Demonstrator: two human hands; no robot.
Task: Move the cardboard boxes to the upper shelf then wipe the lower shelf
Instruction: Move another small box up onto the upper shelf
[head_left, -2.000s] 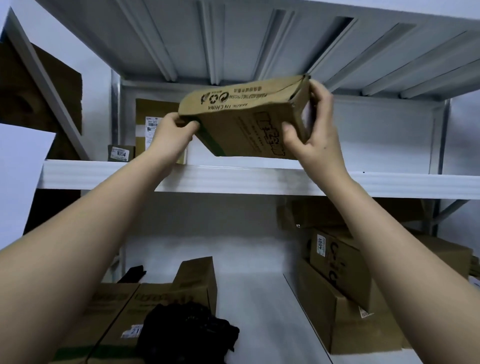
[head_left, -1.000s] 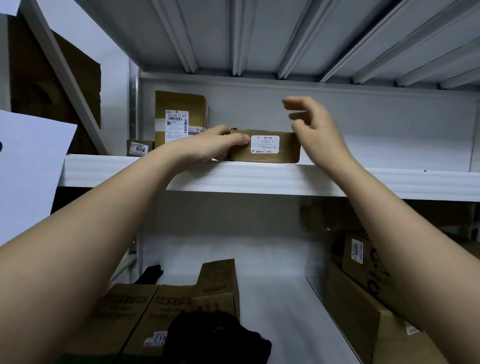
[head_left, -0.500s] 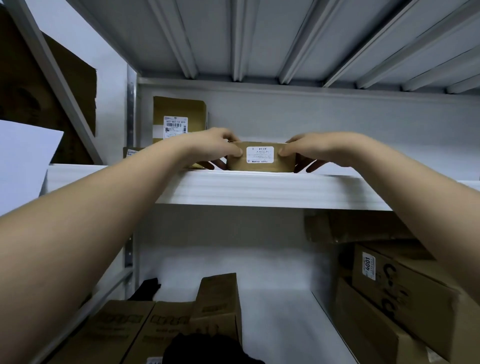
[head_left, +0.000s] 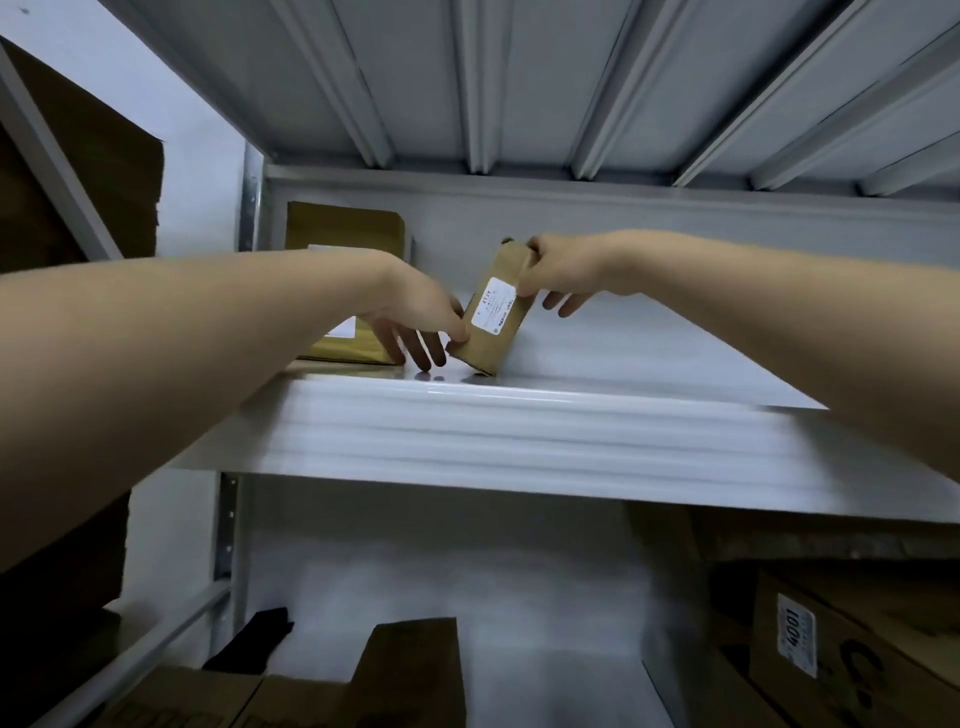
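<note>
A brown cardboard box (head_left: 493, 317) with a white label stands tilted on the white upper shelf (head_left: 519, 431), one lower corner touching the surface. My right hand (head_left: 558, 275) grips its upper end. My left hand (head_left: 421, 317) holds its lower left edge, fingertips resting on the shelf. Behind my left arm, an upright cardboard box (head_left: 345, 228) and a flat box (head_left: 348, 343) sit at the shelf's left end. On the lower shelf (head_left: 519, 649), more cardboard boxes lie at the front left (head_left: 410, 670) and at the right (head_left: 831, 649).
A metal upright (head_left: 252, 208) bounds the shelf on the left. The ribbed underside of another shelf (head_left: 519, 78) is close above. Something black (head_left: 254, 639) lies at the lower shelf's back left. Dark cardboard (head_left: 78, 156) leans outside the rack on the left.
The box lay level on the upper shelf between both hands; now it is turned up on end and tilted, my right hand on its top. The camera view has risen slightly.
</note>
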